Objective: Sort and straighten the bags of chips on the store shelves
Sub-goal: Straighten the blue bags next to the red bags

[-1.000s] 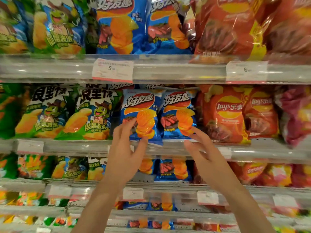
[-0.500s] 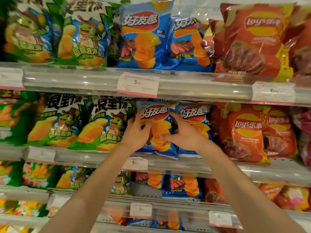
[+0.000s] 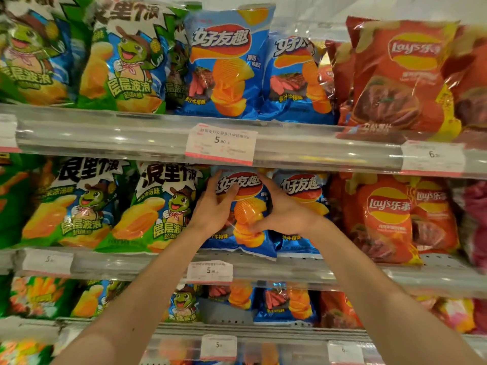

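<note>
Right now both hands are on one blue chip bag, front of the middle shelf. Left hand grips the bag's left edge, fingers up along the side, thumb across the front near the logo. Right hand holds the bag's right side, fingers reaching behind the edge, thumb pressed low on the front. Bag stands roughly upright, bottom seam just over the shelf lip, above a 5.90 price tag. Just right of the bag: a second blue bag, then red Lay's bags. Left of it: green cartoon-turtle bags.
</note>
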`<state>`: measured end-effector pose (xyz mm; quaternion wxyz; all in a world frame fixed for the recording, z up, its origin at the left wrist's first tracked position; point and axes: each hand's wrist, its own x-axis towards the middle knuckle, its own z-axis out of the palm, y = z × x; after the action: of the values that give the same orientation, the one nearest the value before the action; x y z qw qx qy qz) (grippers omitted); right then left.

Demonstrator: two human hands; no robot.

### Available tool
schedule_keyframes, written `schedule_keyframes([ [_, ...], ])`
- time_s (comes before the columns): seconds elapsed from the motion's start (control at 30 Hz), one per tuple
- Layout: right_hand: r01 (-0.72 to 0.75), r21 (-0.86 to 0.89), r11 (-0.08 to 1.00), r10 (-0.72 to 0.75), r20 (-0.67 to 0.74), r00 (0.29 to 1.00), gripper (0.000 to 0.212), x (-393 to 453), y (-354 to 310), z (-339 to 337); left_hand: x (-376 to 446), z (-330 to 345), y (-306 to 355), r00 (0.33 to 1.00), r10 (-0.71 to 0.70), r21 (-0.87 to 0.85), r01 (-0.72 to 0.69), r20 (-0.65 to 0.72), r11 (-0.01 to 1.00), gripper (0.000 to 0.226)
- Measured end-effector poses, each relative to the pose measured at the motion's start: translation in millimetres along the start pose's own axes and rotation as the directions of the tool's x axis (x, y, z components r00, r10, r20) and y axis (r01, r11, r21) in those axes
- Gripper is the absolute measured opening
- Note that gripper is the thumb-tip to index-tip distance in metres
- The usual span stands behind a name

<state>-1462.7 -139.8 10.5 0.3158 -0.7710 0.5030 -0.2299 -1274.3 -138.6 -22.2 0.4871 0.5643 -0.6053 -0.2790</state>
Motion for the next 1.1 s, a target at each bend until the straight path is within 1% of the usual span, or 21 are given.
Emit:
schedule_keyframes([
  [0.07, 0.021, -0.001, 1.0, -0.021, -0.009, 1.0, 0.148, 1, 3, 1, 0, 3, -1, 1.0, 0.024, -0.011, -0.024, -0.02, 1.0, 0.067],
  [0.2, 0.065, -0.041, 0.997, -0.067, -0.036, 0.997, 0.145, -2, 6, 1, 1, 6, -7, 0.997, 0.052, -0.009, -0.053, -0.064, 0.999, 0.075],
  [0.3, 0.073, -0.063, 0.995, -0.076, -0.044, 0.996, 0.14, -6, 3, 1, -6, 7, -1, 0.993, 0.067, 0.054, -0.062, -0.102, 0.997, 0.07],
  [0.47, 0.109, -0.082, 0.991, -0.113, -0.043, 0.993, 0.136, -7, 4, 0, -11, 10, -2, 0.976, 0.15, 0.119, -0.132, -0.157, 0.984, 0.073],
  [0.5, 0.111, -0.084, 0.99, -0.115, -0.045, 0.992, 0.136, -7, 4, 0, -11, 10, -2, 0.976, 0.149, 0.12, -0.131, -0.161, 0.984, 0.073],
  [0.57, 0.119, -0.082, 0.989, -0.123, -0.04, 0.992, 0.135, -6, 5, 1, -11, 10, -2, 0.98, 0.124, 0.118, -0.107, -0.152, 0.987, 0.072],
  [0.63, 0.131, -0.068, 0.989, -0.134, -0.039, 0.99, 0.136, -5, 8, 1, -8, 8, -4, 0.991, 0.069, 0.098, -0.058, -0.115, 0.993, 0.071],
  [0.7, 0.14, -0.06, 0.988, -0.142, -0.036, 0.989, 0.137, -5, 10, 2, -5, 4, -6, 0.995, 0.046, 0.067, -0.041, -0.083, 0.997, 0.074],
  [0.83, 0.121, -0.059, 0.991, -0.122, -0.015, 0.992, 0.137, -4, 11, 0, -7, 7, -6, 0.99, 0.114, 0.071, -0.108, -0.082, 0.992, 0.075],
  [1.0, 0.103, -0.064, 0.993, -0.104, -0.008, 0.995, 0.137, -5, 10, -1, -15, 10, 3, 0.985, 0.144, 0.108, -0.134, -0.098, 0.985, 0.078],
  [1.07, 0.105, -0.07, 0.992, -0.106, -0.01, 0.994, 0.137, -5, 8, 0, -25, 6, 8, 0.982, 0.174, 0.157, -0.162, -0.071, 0.974, 0.073],
  [1.1, 0.106, -0.076, 0.991, -0.107, -0.004, 0.994, 0.136, -6, 6, 0, -32, 1, 10, 0.975, 0.215, 0.215, -0.198, -0.058, 0.956, 0.07],
])
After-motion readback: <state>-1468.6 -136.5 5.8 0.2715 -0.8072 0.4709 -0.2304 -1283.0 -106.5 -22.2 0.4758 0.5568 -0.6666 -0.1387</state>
